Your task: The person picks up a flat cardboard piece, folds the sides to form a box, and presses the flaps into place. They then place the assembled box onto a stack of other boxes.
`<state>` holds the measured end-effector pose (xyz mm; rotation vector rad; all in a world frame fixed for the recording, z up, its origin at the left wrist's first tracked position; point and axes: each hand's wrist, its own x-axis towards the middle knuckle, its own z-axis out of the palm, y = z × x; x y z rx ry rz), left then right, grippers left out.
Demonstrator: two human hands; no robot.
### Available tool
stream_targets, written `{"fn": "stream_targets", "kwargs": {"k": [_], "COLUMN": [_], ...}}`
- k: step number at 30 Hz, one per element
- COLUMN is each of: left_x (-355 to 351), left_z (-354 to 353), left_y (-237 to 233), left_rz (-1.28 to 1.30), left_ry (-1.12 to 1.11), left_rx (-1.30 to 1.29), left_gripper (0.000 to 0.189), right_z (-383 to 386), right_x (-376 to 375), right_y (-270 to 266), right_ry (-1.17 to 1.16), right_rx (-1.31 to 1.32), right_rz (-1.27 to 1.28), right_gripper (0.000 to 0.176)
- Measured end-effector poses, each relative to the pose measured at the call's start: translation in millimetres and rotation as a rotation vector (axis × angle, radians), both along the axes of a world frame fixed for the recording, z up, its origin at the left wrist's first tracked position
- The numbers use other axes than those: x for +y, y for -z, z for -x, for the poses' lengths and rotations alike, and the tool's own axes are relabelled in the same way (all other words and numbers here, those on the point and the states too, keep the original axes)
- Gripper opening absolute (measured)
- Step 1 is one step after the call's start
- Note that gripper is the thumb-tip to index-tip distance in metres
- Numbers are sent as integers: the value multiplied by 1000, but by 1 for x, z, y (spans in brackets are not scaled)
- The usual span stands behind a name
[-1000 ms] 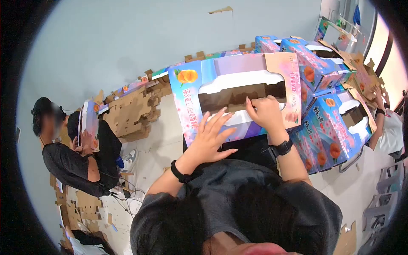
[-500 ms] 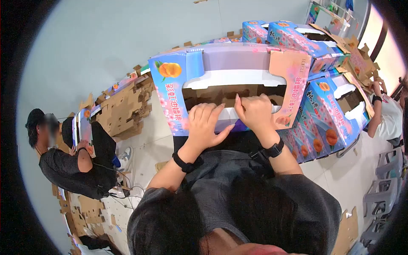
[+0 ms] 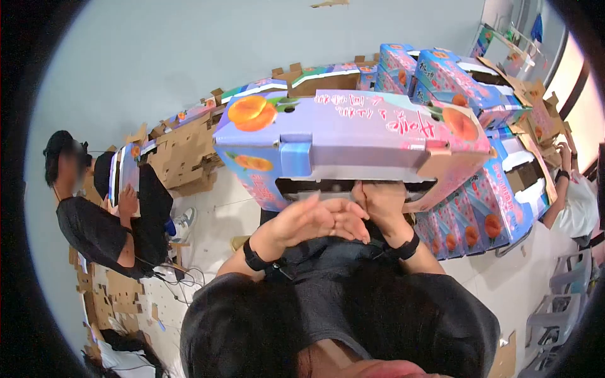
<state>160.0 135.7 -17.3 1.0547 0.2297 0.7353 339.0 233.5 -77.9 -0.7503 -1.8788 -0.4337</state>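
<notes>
A printed cardboard fruit box (image 3: 372, 160) is tilted in front of me, one peach-printed panel facing up and its window-like opening towards my body. My left hand (image 3: 315, 220) is raised before the opening, fingers stretched out; it appears to hold nothing. At the right part of the opening, my right hand (image 3: 383, 200) has its fingers curled at the lower edge and seems to grip the box there. The fingertips are partly hidden, and the box's inside is dark.
Finished-looking printed boxes (image 3: 466, 208) are stacked on the right. Flattened brown cardboard (image 3: 183, 157) lies along the wall at left. A seated person (image 3: 94, 220) holds a printed piece at left; another person (image 3: 576, 201) is at far right, near grey plastic stools (image 3: 554, 315).
The box has tipped so that its printed panel shows and the opening faces lower. My left hand has come off the opening's edge and opened out; my right hand has moved lower with the edge.
</notes>
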Motion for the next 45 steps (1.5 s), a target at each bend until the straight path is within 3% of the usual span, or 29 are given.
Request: {"fn": "stream_targets", "kwargs": {"k": [1,4,5,8,10,12,13,17,22,26,29,32,45], "left_x": [6,6,8,-2,0,1,2,8,13,14,22,30,34], "left_z": [3,8,11,7,8,5,1,-5,-4,0,-3,-3,0], "left_y": [6,13,17,13,17,29,35,44,44,41,30,14,16], "left_rz": [41,34,96,206,137,41,24,-113,-103,-100,11,147,184], "left_ry": [72,-61,-14,-80,-106,-248,-361,-475,-526,-564,-406,-423,-492], "left_rx": [-47,-7,-72,-132,-186,-219,-307,-436,-463,-526,-714,-766,-679], "left_gripper": [89,90,89,105,99,95,87,67,70,73,76,79,81], "right_z": [-3,-1,-4,-5,2,-8,-6,3,6,7,11,10,13], "right_x": [-4,-3,-1,0,2,-5,-4,-6,-5,-7,-7,-3,-5], "right_y": [5,7,16,25,39,27,24,10,4,7,-1,-2,-2], "right_ry": [19,60,68,30,-194,-1,37,-69,-49,-45,-38,-65,-62], "right_rx": [-101,-102,-154,-176,103,-196,-219,-129,-116,-123,-112,-98,-57], "right_rz": [112,15,37,76,411,117,-12,83,-13,64,20,22,32], "right_gripper": [13,20,30,34,38,39,34,34,34,33,27,20,14]}}
